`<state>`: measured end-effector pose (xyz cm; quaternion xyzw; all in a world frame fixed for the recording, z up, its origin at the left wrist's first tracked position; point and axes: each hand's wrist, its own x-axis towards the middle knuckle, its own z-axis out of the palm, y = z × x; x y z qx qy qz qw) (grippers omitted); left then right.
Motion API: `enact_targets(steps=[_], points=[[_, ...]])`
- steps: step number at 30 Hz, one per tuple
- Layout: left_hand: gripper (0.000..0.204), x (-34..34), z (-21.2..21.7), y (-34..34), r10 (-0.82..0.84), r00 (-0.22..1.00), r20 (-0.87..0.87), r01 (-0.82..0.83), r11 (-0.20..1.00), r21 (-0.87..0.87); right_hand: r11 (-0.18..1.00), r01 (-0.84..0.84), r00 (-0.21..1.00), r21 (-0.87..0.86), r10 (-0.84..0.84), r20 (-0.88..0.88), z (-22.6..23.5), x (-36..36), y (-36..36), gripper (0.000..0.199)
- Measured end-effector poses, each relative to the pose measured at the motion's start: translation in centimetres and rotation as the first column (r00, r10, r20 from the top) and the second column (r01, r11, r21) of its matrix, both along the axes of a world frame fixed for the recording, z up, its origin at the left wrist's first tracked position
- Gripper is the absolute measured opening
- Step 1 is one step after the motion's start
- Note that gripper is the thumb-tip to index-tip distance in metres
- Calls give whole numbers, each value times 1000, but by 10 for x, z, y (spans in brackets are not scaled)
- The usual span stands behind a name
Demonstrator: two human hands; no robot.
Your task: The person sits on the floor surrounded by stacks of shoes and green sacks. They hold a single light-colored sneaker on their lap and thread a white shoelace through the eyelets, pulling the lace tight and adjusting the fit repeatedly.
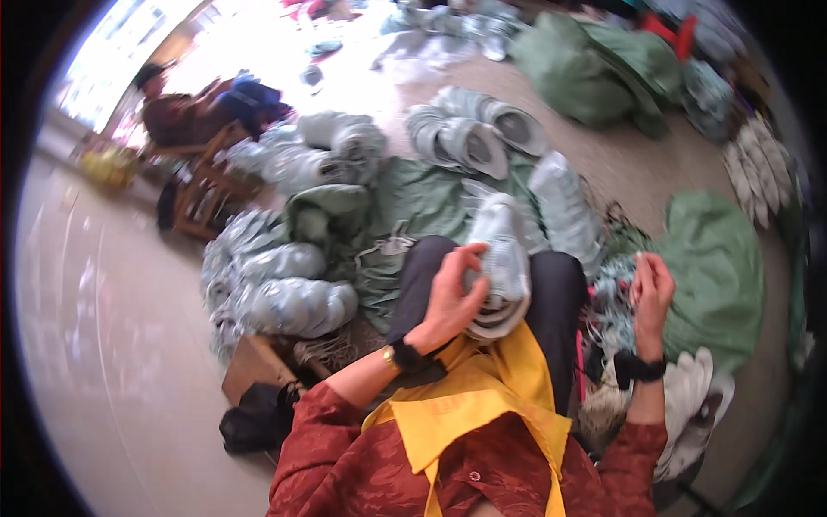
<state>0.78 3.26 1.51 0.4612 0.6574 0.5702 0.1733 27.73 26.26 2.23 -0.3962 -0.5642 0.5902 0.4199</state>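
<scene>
Left hand (457,289) clasps nested pale shoe uppers (504,267) at twelve o'clock; right hand (652,291) pinches narrowly at two, contents unclear. This stack looks unfinished; bundles (297,303) at ten seem done.

- Left hand (454,289), centre of frame: covers part of the left side of the pale shoe upper (506,250); whether 1 layer or several are nested cannot be told.
- Right hand (653,289), right of centre: detail at the pinch is too small to identify.
- Seated person (185,112), upper left: blurred; hand detail unresolved.
- Green sack (577,73), upper right: contents hidden by its cloth.
- Red object (683,39), upper right: blurred; kind unclear.
- Red shirt (370,465), bottom of frame: cut off by the lower edge.
</scene>
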Motion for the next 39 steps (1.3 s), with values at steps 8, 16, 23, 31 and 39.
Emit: enact_targets(steps=[8, 16, 23, 31, 39], points=[[19, 22, 70, 8, -100, 994, 31, 93, 981, 172, 848, -521, 845, 93, 497, 200, 79, -87, -101, 8], [32, 26, 64, -1, -431, 877, 212, 440, 898, 6, 815, -512, 853, 272, 445, 271, 94, -82, -121, 6], [36, 14, 79, -13, -464, 764, 447, 483, 872, 79, 903, -298, 932, 310, 205, 299, 79, -37, -74, 11], [40, -14, 96, -23, -445, 794, 414, 452, 888, 86, 975, -24, 947, 222, -49, 318, -6, 48, 16, 17], [39, -8, 77, -21, -427, 780, 457, 450, 891, 64, 914, 38, 833, 405, -253, 492, -108, 122, 77, 23]])
